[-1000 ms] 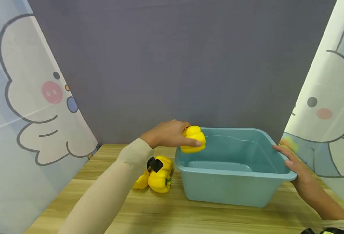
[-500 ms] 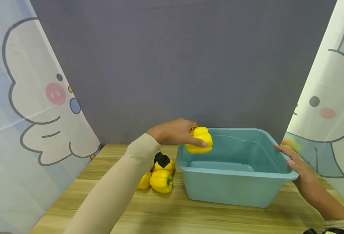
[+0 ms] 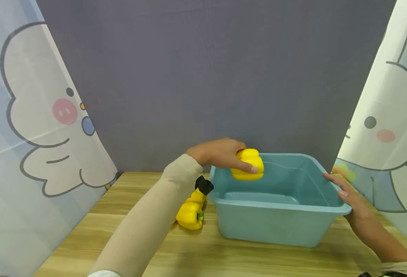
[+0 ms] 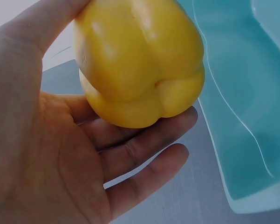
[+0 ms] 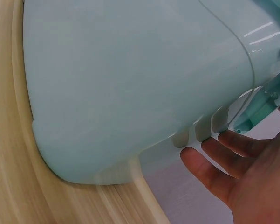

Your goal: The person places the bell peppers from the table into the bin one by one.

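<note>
My left hand (image 3: 222,156) holds a yellow bell pepper (image 3: 248,164) over the left part of a blue-green plastic tub (image 3: 283,225). In the left wrist view the thumb lies along one side of the pepper (image 4: 140,60), with fingers under the other. At the tub's right end, my right hand (image 3: 354,202) grips the rim, thumb on top. The right wrist view shows the fingers (image 5: 207,170) against the outer wall below the rim. More yellow bell peppers (image 3: 189,216) lie on the table left of the tub, partly hidden by the left forearm.
The tub stands on a wood-grain table (image 3: 175,254). A dark grey panel (image 3: 203,84) rises behind it, and printed cartoon curtains (image 3: 51,115) flank both sides. A black wrist strap piece (image 3: 204,186) hangs below the left cuff.
The left hand has carried the yellow bell pepper to the right, from the tub's left rim to over its inside. My right hand stays at the rim, and the tub stands still.
</note>
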Motion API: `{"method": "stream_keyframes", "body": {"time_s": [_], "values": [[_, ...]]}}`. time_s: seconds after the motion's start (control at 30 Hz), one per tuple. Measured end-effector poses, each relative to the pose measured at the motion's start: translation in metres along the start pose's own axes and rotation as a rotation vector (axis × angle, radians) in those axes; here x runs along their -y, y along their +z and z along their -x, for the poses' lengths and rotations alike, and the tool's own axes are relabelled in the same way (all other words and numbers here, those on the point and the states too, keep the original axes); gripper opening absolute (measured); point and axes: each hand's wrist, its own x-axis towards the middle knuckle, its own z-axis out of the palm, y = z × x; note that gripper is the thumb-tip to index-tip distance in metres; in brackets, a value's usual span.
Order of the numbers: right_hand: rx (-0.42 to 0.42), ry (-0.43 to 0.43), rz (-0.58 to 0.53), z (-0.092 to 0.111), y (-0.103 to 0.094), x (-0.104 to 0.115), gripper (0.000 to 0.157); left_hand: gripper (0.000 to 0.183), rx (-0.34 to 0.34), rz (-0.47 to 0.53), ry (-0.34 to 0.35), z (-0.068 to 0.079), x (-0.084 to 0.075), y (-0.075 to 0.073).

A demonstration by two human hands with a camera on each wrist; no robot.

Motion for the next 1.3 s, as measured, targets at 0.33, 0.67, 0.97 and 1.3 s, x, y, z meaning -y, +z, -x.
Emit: {"method": "stream_keyframes", "body": {"time_s": [0.33,0.67,0.97,1.3], "values": [[-0.017,0.012,0.028,0.002,0.005,0.002,0.053,0.053,0.017,0.033,0.005,-0.010,-0.002,0.007],[0.012,0.021,0.100,0.004,0.006,0.008,0.052,0.053,0.008,0.033,0.047,-0.025,-0.001,0.014],[0.001,0.023,0.103,-0.002,0.005,0.007,0.052,0.054,0.032,0.077,0.050,-0.039,-0.002,0.019],[0.017,0.008,0.100,-0.011,-0.002,0.000,0.052,0.050,0.002,0.140,0.070,-0.054,-0.003,0.028]]}}
